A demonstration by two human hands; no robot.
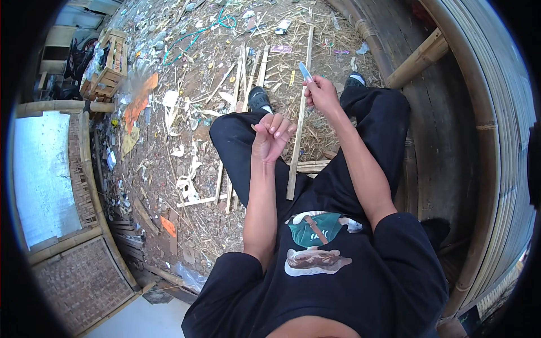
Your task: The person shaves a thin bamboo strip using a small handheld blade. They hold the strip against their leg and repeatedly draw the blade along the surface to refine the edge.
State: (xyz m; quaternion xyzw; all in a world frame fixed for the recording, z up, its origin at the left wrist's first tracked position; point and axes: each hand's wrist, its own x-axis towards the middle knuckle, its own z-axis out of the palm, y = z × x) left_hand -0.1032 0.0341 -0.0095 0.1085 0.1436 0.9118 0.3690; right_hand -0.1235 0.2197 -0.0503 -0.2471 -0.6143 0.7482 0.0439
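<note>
My right hand [322, 94] is closed around a knife, whose pale, bluish blade [305, 71] points up and away from me; its handle is hidden in my grip. A long, thin bamboo strip [300, 121] runs between my legs, its near end by my lap and its far end out over the ground. The knife is close above that strip. My left hand [273, 135] is raised over my left knee, palm up, with loosely bent fingers and the thumb apart. Nothing shows in it, and its fingertips are beside the strip.
More bamboo strips [241, 79] lie on the littered ground ahead. A wooden crate [111, 66] stands at the far left, near orange scraps [138, 102] and a green cord [194, 36]. Woven bamboo panels [84, 281] border the left; a bamboo pole [417, 58] and dark planks [451, 146] flank the right.
</note>
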